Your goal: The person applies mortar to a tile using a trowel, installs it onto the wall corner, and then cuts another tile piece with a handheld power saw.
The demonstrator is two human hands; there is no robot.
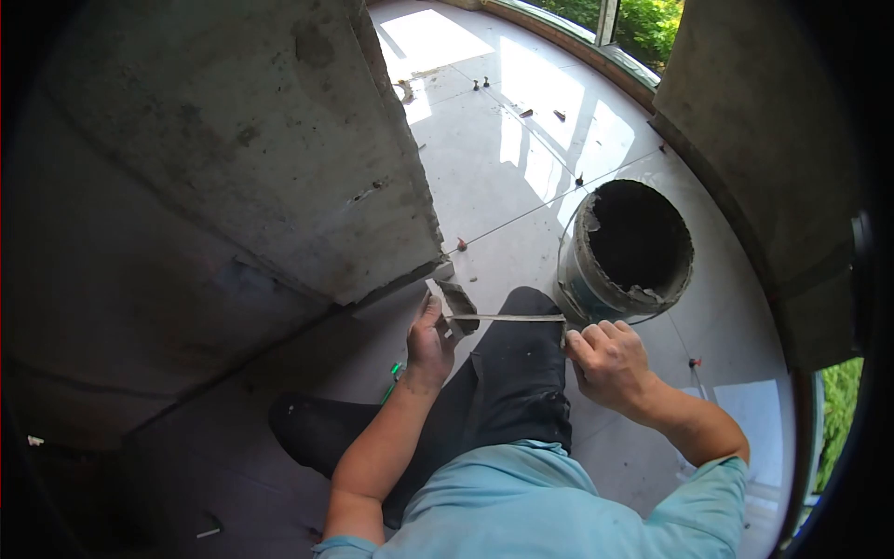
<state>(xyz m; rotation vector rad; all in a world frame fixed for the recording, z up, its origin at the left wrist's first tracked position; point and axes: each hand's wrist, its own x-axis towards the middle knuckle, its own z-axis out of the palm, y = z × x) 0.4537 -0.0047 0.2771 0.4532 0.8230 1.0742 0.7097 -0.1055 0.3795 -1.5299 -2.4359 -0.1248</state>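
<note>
My left hand [430, 345] is closed on a small tile piece [458, 306] with grey mortar on its face, near the wall's lower corner. In my right hand [607, 359], fingers curled, is the handle end of a trowel [517, 318]. Its thin blade, seen edge-on, reaches left across my knee to the tile piece. A bucket [579, 270] with mortar crusted on its rim stands on the floor just beyond my right hand; its inside is dark.
A rough concrete wall [345, 158] rises at the left. Tile spacers, one a red clip [695, 362], stick up along the joints of the tiled floor [503, 200]. A green tool [395, 373] lies beside my left forearm. Windows curve round the far right.
</note>
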